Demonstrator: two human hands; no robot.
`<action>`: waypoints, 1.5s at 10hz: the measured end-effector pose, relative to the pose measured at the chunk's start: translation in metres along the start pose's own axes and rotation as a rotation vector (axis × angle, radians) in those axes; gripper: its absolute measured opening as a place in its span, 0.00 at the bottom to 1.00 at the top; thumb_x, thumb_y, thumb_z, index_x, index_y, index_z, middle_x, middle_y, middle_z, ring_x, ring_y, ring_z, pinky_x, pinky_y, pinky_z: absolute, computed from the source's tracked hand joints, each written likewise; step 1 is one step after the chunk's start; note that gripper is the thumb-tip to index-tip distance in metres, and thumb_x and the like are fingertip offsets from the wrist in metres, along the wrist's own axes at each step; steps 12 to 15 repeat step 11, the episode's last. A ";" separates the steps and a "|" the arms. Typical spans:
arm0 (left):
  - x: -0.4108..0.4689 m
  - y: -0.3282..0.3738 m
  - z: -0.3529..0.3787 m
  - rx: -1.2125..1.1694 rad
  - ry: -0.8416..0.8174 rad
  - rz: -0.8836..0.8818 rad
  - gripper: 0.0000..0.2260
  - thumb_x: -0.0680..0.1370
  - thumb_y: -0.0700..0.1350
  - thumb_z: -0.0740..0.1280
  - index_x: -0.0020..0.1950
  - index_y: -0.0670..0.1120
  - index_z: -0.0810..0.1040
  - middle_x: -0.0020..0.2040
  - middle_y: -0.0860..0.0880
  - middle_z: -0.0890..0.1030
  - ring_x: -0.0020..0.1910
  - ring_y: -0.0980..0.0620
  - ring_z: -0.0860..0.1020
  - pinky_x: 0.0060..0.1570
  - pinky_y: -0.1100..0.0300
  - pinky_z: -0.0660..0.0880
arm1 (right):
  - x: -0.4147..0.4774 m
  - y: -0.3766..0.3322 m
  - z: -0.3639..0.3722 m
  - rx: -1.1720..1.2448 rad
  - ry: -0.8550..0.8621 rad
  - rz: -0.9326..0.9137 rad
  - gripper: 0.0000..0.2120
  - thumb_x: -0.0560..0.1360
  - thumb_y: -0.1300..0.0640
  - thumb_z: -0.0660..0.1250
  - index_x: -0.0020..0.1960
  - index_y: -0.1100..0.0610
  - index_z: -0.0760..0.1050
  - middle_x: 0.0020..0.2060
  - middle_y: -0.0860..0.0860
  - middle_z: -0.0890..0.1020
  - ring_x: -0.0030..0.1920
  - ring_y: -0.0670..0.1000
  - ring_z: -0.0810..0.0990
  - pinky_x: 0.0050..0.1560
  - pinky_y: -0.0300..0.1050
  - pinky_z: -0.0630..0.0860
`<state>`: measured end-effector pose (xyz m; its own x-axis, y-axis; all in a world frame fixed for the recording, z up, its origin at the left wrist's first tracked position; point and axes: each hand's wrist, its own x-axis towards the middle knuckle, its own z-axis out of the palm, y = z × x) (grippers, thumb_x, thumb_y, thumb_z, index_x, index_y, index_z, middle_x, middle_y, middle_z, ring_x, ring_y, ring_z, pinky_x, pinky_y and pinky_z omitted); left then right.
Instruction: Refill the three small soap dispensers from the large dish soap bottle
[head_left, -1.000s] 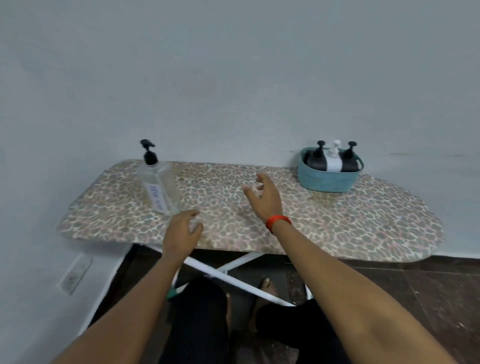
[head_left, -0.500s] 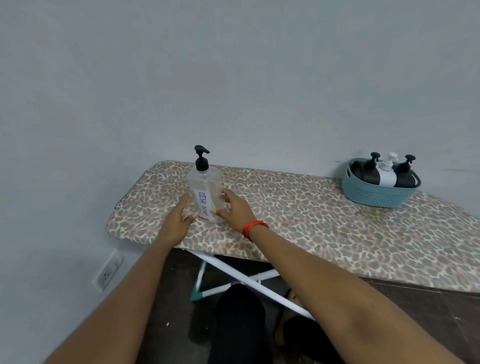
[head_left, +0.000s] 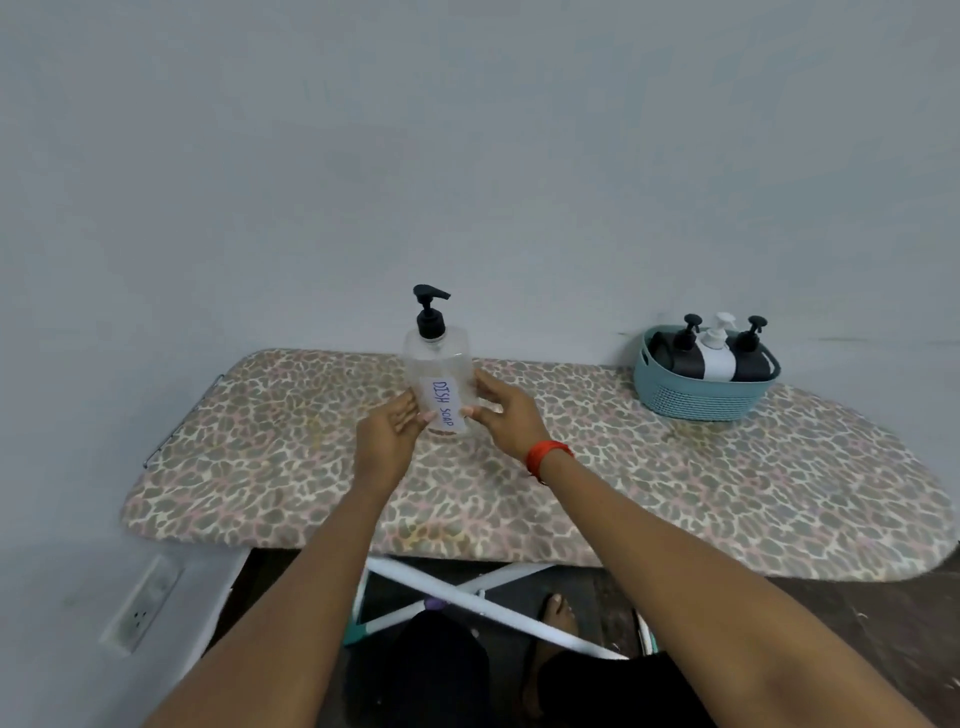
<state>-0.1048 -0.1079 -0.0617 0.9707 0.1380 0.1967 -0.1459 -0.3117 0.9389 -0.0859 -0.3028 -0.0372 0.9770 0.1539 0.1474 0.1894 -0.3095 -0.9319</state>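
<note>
Bottle: the bottle is standing upright toward the far edge of the board, left of its middle, with the label reading DISH SOAP facing out. How much soap is inside I cannot tell.
Pump: the black pump is sitting on the bottle's neck, not opened.
Left hand: the left hand is curling round the bottle's left side, thumb tip touching the label's lower part.
Right hand: the right hand is gripping the bottle's right side, with a red wristband on the wrist.
Contact: both hands are holding the bottle between them. I cannot tell whether its base is resting on the board or just off it.
Dispensers: the three dispensers, two black with a white one between, are standing packed in the basket at the far edge toward the right end, well apart from the bottle, pumps on.
Done: judging by this, nothing is refilled; only the taking up of the bottle is happening.
Left: getting the dispensers out, opening them and the bottle, pouring three times, then closing everything.
</note>
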 end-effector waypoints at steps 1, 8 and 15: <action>0.025 0.010 0.046 -0.008 -0.046 0.025 0.26 0.76 0.43 0.75 0.72 0.39 0.75 0.68 0.43 0.80 0.60 0.58 0.79 0.54 0.77 0.74 | 0.016 0.016 -0.043 0.011 0.067 -0.002 0.29 0.75 0.62 0.73 0.74 0.53 0.70 0.68 0.50 0.76 0.67 0.47 0.75 0.59 0.25 0.71; 0.085 -0.025 0.163 0.201 -0.102 0.028 0.21 0.79 0.44 0.72 0.71 0.40 0.76 0.65 0.44 0.82 0.63 0.51 0.81 0.58 0.75 0.70 | 0.068 0.131 -0.101 0.150 0.187 0.092 0.27 0.79 0.60 0.68 0.75 0.46 0.67 0.69 0.46 0.75 0.67 0.43 0.75 0.68 0.46 0.73; 0.074 -0.010 0.146 0.293 -0.249 0.016 0.31 0.79 0.48 0.72 0.79 0.43 0.66 0.73 0.41 0.75 0.71 0.44 0.75 0.67 0.61 0.73 | 0.044 0.103 -0.111 -0.054 0.165 0.197 0.29 0.80 0.55 0.67 0.78 0.50 0.62 0.73 0.51 0.71 0.66 0.47 0.74 0.68 0.54 0.73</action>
